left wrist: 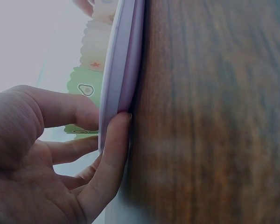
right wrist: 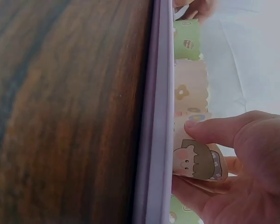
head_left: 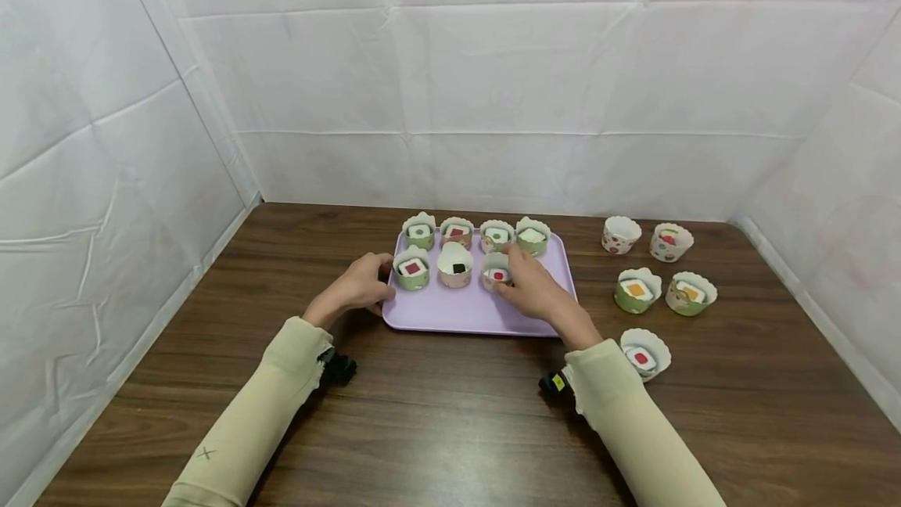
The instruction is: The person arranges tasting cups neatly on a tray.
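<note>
A lilac tray lies on the brown table, carrying two rows of patterned paper baking cups with small sushi-like pieces in them. My left hand holds the tray's left edge; in the left wrist view its fingertips are at the rim, beside a green cup. With thumb and fingers, my right hand grips a pinkish paper cup at the right end of the front row. Inside that cup is a white piece with a red centre. A cartoon face shows on the cup's side in the right wrist view.
To the right of the tray, several more cups stand on the table: a white one, one with colourful contents, two green ones with orange-topped pieces, and one nearest my right sleeve. White sheeting surrounds the table.
</note>
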Motion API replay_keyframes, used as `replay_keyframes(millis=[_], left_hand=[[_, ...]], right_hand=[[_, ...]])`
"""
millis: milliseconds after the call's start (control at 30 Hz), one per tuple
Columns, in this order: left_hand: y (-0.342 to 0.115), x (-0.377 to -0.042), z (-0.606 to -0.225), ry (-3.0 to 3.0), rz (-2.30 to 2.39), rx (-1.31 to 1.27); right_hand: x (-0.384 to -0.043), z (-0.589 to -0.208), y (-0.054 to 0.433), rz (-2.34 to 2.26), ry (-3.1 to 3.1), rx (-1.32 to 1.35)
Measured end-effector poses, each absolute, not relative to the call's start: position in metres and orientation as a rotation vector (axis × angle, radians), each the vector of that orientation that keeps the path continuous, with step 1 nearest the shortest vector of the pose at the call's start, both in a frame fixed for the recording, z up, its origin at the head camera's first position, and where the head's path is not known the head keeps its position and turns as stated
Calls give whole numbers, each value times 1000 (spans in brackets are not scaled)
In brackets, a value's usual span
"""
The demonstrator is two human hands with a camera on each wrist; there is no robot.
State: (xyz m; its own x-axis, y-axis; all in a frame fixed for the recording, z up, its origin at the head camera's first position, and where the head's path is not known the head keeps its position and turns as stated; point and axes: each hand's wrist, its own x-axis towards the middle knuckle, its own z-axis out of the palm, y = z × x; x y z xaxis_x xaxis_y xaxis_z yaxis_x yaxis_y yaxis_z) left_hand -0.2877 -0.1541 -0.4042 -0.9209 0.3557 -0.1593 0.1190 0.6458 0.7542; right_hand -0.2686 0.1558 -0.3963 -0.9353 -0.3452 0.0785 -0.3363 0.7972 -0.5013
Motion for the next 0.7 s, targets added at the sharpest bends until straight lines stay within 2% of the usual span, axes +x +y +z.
replay_keyframes(millis=[700], left_hand=[[-153, -287, -404, 2585, 1136, 358]], right_hand=[[-268, -399, 155, -826, 2984, -504]])
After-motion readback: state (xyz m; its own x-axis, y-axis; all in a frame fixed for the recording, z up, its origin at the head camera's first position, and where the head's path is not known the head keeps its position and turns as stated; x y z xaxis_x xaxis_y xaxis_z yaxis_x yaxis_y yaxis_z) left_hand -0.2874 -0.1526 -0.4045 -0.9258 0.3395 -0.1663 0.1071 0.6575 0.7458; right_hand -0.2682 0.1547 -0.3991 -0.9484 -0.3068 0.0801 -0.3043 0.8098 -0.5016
